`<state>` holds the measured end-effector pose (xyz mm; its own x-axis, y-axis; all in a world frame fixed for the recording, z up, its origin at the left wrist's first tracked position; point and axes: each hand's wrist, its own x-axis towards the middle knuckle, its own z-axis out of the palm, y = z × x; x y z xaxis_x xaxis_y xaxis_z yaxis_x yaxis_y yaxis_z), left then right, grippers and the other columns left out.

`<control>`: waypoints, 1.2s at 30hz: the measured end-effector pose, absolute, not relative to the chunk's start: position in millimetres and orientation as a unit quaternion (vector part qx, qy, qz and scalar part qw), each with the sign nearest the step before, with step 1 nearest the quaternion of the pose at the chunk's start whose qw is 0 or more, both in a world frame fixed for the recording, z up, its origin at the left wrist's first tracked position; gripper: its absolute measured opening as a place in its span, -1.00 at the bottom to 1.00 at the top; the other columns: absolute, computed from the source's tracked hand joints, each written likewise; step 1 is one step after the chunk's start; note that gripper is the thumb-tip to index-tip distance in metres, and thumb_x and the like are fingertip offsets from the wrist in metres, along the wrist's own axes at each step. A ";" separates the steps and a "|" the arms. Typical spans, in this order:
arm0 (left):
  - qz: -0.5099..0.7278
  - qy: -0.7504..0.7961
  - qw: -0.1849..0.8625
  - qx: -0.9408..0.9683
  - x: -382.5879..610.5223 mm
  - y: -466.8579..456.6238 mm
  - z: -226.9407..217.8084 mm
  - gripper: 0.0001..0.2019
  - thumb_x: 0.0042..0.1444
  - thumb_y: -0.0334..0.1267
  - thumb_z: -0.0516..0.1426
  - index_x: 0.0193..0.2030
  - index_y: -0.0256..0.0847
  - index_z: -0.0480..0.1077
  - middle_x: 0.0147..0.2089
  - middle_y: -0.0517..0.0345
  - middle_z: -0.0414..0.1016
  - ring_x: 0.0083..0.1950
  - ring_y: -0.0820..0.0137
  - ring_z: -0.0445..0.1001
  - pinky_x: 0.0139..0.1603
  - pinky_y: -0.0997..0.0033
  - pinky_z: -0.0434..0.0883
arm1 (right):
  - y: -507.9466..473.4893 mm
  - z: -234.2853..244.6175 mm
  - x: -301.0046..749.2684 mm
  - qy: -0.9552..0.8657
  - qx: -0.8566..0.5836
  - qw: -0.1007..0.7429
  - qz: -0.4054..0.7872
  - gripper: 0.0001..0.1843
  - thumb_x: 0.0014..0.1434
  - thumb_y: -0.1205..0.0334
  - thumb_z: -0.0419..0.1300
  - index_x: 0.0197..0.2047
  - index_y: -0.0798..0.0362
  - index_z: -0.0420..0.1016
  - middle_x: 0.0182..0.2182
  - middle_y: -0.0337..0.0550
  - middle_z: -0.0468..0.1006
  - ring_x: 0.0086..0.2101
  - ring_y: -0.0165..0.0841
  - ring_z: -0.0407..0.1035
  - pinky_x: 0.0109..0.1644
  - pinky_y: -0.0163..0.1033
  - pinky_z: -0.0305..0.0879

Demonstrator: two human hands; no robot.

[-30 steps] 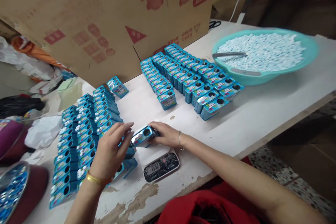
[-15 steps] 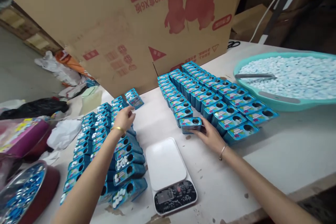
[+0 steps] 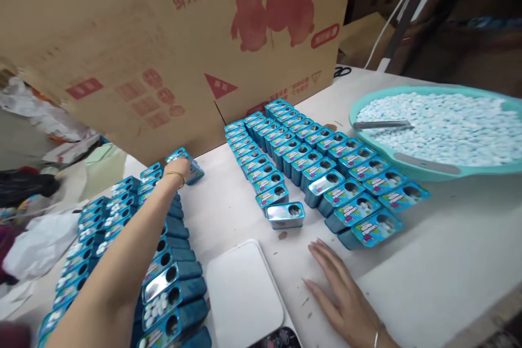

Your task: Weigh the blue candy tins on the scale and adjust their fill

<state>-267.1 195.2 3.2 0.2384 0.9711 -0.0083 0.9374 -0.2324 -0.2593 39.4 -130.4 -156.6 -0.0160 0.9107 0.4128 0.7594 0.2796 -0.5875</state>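
My left hand (image 3: 178, 168) reaches far across the left block of blue tins (image 3: 122, 217) and rests on a tin (image 3: 191, 167) at the block's far end, by the cardboard box; its fingers are hidden behind the wrist. My right hand (image 3: 341, 288) lies flat and open on the white table (image 3: 428, 261), holding nothing. A single tin (image 3: 285, 215) stands just beyond it, at the near end of the right-hand rows of tins (image 3: 318, 166). A white kitchen scale (image 3: 243, 293) sits between my arms with nothing on its plate.
A large teal basin (image 3: 428, 166) of white tablets with a metal scoop (image 3: 381, 125) stands at the right. A big cardboard box (image 3: 171, 49) leans over the table's far side. Bags and clutter lie off the left edge.
My right hand let go of the tin at the end of the right rows and drew back onto the table. My left hand reached further to the far tin. The scale was emptied earlier.
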 end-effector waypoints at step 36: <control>-0.134 -0.643 -0.235 -0.716 -250.8 -181.2 49.1 -0.64 0.13 0.03 0.09 -0.49 -0.23 0.34 -0.59 0.28 0.26 -0.54 0.56 0.18 -0.53 0.54 0.18 | -131.0 -163.5 56.4 -0.708 -0.524 0.446 0.156 -0.53 0.21 0.04 0.12 0.10 0.12 0.35 0.05 0.14 0.35 0.16 -0.07 0.17 0.22 0.17 0.19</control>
<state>-250.8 -181.2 49.1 0.1363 0.9844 -0.1109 0.8585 -0.0616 0.5091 56.4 -131.0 -163.5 -0.0525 0.8820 0.4684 0.6033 0.4018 -0.6889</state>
